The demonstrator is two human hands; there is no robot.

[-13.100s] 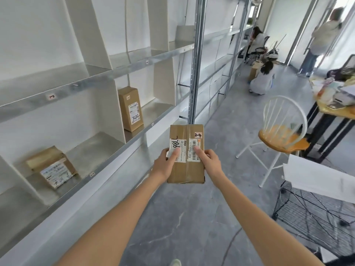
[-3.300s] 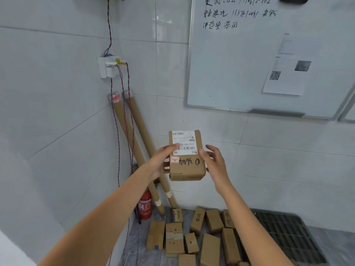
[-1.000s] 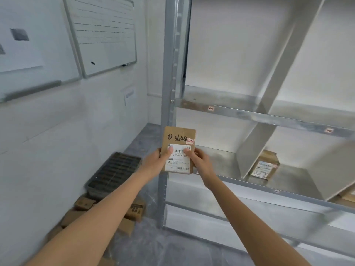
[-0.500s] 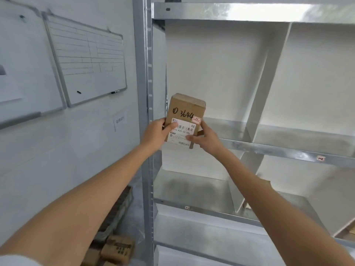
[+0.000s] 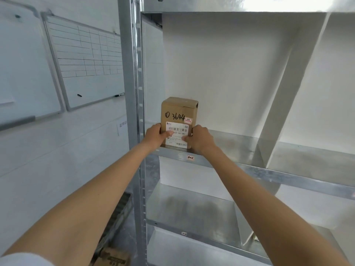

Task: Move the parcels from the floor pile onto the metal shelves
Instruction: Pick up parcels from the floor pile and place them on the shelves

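Head view: brown parcel (image 5: 179, 112) upright at the front left corner of the metal shelf (image 5: 240, 143), marked "0 3644" in black pen, white barcode label (image 5: 176, 136) below. Gripped low on both sides by left hand (image 5: 155, 136) and right hand (image 5: 199, 140). Tag "1-1" (image 5: 190, 158) on the shelf edge beneath. Gridded whiteboard (image 5: 84, 62) left of the parcel on white wall.

The parcel (image 5: 178, 116) stands upright on the shelf (image 5: 240, 143) (left end), beside the post (image 5: 132, 93).
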